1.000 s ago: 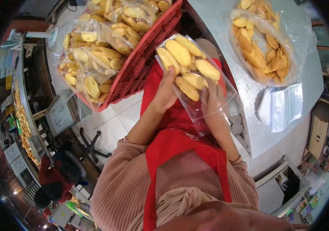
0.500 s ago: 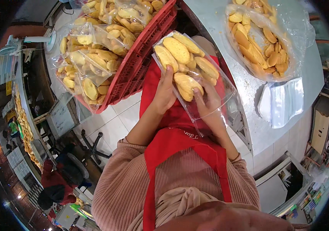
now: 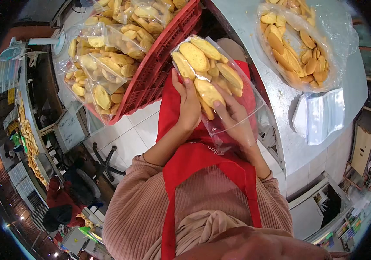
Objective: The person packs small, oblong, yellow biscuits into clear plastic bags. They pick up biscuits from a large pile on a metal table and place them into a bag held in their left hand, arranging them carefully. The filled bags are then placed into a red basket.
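Note:
A clear plastic bag (image 3: 213,125) holding several golden, oval rusk-like bread slices (image 3: 195,56) is between my two hands above my red apron. My left hand (image 3: 186,104) grips its left side, the thumb lying on the front. My right hand (image 3: 234,113) reaches over the bag's right side, thumb pressed against the lowest slices. Toward me and to the right, the bag's unfilled end extends loose past my right hand. Some fingers of both hands are hidden behind the bag or seen through its film.
To the left stands a red plastic crate (image 3: 150,65) heaped with filled bags (image 3: 103,69). On the metal table (image 3: 276,104) at right lie a large open bag of slices (image 3: 294,56) and a stack of flat clear bags (image 3: 324,117). Another person (image 3: 62,203) is at the far lower left.
The slices in the bag have shifted, the lowest one now pointing more toward me. My left hand has slid slightly down along the side, and my right thumb has moved left.

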Demonstrator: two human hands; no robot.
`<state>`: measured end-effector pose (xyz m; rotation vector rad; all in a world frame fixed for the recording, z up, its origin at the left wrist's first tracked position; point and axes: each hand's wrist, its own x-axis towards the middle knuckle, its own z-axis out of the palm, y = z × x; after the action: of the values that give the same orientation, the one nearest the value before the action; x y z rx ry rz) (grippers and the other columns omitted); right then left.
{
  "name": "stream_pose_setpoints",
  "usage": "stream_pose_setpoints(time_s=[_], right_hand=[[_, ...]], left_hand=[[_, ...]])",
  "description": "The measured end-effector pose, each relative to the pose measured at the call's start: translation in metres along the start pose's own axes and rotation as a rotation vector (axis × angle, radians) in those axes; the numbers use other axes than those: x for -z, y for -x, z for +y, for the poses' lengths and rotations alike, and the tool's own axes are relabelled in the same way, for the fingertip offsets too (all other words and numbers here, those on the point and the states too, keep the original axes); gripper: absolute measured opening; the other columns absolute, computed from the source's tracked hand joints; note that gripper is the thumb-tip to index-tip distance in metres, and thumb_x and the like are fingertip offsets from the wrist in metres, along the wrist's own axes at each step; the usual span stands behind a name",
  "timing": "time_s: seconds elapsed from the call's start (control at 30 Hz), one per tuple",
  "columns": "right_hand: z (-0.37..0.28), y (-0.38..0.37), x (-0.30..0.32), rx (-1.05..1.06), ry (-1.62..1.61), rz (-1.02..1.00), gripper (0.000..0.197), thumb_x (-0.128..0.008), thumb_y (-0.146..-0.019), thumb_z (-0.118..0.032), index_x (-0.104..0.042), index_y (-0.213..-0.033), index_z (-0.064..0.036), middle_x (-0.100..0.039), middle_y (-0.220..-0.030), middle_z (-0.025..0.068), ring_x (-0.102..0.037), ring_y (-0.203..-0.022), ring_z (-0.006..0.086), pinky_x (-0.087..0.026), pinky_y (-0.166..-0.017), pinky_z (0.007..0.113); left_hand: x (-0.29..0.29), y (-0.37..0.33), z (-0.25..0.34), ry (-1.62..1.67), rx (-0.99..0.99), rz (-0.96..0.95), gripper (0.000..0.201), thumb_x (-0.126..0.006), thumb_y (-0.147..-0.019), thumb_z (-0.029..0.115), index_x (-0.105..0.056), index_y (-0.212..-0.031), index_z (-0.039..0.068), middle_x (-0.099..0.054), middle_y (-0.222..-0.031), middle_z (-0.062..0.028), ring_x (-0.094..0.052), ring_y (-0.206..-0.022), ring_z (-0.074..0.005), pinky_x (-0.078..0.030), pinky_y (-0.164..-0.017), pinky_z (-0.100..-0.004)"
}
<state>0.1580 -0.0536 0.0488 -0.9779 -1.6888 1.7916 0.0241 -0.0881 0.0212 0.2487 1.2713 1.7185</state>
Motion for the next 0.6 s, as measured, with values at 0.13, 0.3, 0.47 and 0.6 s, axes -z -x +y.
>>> stream_pose_setpoints(time_s=[0.13, 0.3, 0.47, 0.6], right_hand=[[-0.001, -0.002, 0.014, 0.118, 0.088, -0.278, 0.054, -0.045, -0.102, -0.022, -0.029, -0.149, -0.0011, -0.045, -0.145, 0.0203, -0.046, -0.133, 0.0278, -0.036, -0.108, 0.038], [0.012, -0.007, 0.007, 0.15, 0.192, -0.3, 0.046, -0.04, -0.104, -0.024, -0.038, -0.142, 0.0014, -0.048, -0.139, 0.0213, -0.046, -0.131, 0.0341, -0.034, -0.109, 0.038], [0.014, -0.022, -0.012, 0.205, 0.307, -0.269, 0.045, -0.043, -0.102, -0.027, -0.041, -0.134, 0.0037, -0.052, -0.129, 0.0274, -0.053, -0.12, 0.0409, -0.04, -0.102, 0.044], [0.005, -0.016, 0.003, 0.259, 0.317, -0.314, 0.054, -0.047, -0.1, -0.026, -0.033, -0.142, 0.0055, -0.045, -0.137, 0.0317, -0.051, -0.122, 0.0425, -0.04, -0.104, 0.047]], left_hand=[[0.007, 0.0, 0.003, 0.004, -0.028, -0.076, 0.06, -0.031, -0.106, 0.036, 0.004, -0.153, 0.022, -0.02, -0.153, -0.0135, -0.028, -0.14, -0.0274, -0.03, -0.114, -0.0421], [0.002, 0.006, 0.024, -0.09, 0.103, -0.173, 0.08, -0.056, -0.097, 0.015, 0.001, -0.153, 0.025, -0.027, -0.149, -0.0128, -0.036, -0.135, -0.0297, -0.037, -0.11, -0.0449], [0.02, -0.006, 0.02, -0.031, 0.077, -0.132, 0.09, -0.063, -0.084, 0.008, -0.004, -0.152, 0.017, -0.034, -0.144, -0.0162, -0.043, -0.13, -0.0322, -0.046, -0.101, -0.0458], [0.033, -0.016, 0.015, 0.128, 0.215, -0.152, 0.095, -0.064, -0.082, 0.005, -0.004, -0.152, 0.023, -0.032, -0.145, -0.0124, -0.041, -0.132, -0.0308, -0.045, -0.104, -0.0459]])
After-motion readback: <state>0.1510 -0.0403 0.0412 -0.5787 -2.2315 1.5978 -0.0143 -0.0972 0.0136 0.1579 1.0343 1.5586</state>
